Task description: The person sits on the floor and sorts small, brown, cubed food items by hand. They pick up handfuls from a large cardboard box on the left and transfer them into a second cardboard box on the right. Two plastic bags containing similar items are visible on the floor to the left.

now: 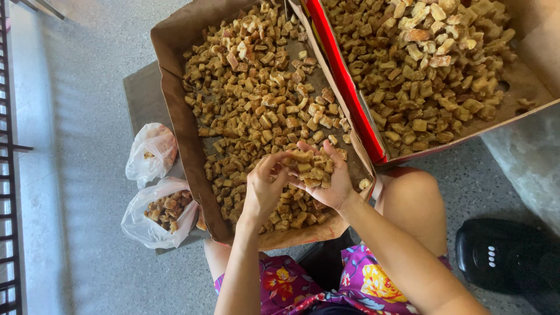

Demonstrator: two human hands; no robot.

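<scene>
My right hand (331, 185) is cupped palm up over the near part of a brown cardboard tray (175, 105) and holds a heap of small tan dried chunks (309, 165). My left hand (263, 188) hovers beside it, its fingers pinching at the chunks in the right palm. Many more tan chunks (256, 87) cover the tray's floor. A second cardboard tray with a red edge (341, 81) lies to the right, also full of chunks (420, 64).
Two clear plastic bags lie left of the tray, one (160, 213) holding darker pieces, the other (153, 150) almost empty. A black object (501, 256) sits on the speckled floor at the right. My knee (411, 198) is under the trays. Dark railing (9, 175) runs along the left edge.
</scene>
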